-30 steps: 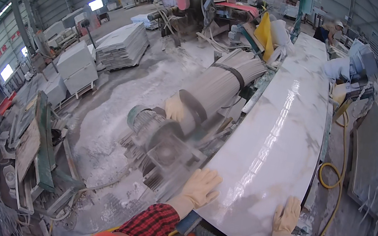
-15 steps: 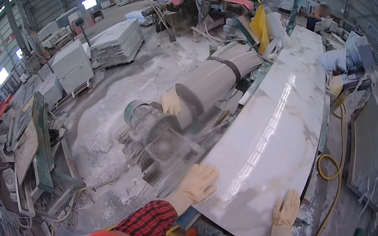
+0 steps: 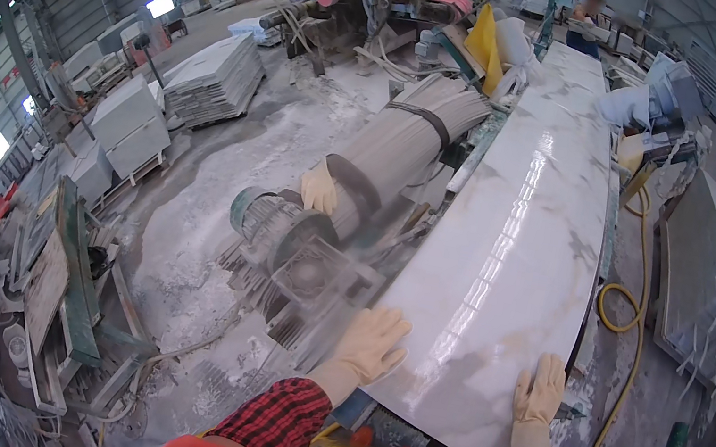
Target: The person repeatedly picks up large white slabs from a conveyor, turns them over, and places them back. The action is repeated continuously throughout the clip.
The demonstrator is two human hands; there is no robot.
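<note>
A long, polished white stone slab (image 3: 507,250) with faint grey-brown veins stretches away from me on a machine bed. My left hand (image 3: 369,344), in a cream rubber glove, rests on the slab's near left edge with its fingers spread. On the near right edge lies my right hand (image 3: 539,392), gloved alike, fingers stretched forward and the thumb a little apart. Neither hand holds anything loose. Left of the slab, beside my left hand, is a dusty electric motor (image 3: 270,220). A spare cream glove (image 3: 320,188) drapes over the housing behind it.
A strapped grey bundle (image 3: 407,136) lies along the slab's left side. A yellow hose (image 3: 619,308) coils on the right, near leaning stone slabs (image 3: 707,256). Stacked slabs (image 3: 216,79) stand at the left, wooden and green frames (image 3: 70,278) nearer. A person (image 3: 587,25) is at the far end.
The whole view has shifted slightly. My hands keep their places at the slab's near edges. The person at the far end now stands closer to the slab's end.
</note>
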